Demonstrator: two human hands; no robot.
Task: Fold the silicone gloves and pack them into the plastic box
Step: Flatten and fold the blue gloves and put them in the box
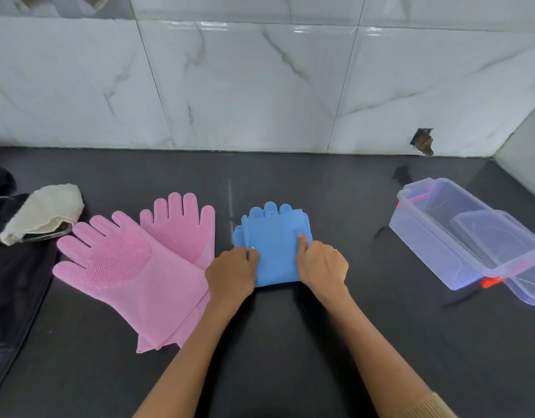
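While both hands (pixel 231 271) (pixel 322 265) press folded blue gloves (pixel 275 248), pink gloves (pixel 130 267) beside, no writing legible

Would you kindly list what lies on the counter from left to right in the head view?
Black cloth → beige cloth → pink gloves → folded blue gloves under both hands → plastic box.

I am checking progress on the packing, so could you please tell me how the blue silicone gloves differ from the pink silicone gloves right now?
The blue silicone gloves are folded into a compact stack; the pink silicone gloves lie flat and unfolded. The left hand and right hand press on the blue ones; nothing touches the pink ones. The blue ones lie nearer the clear plastic box. Both rest on the dark countertop, outside the box.
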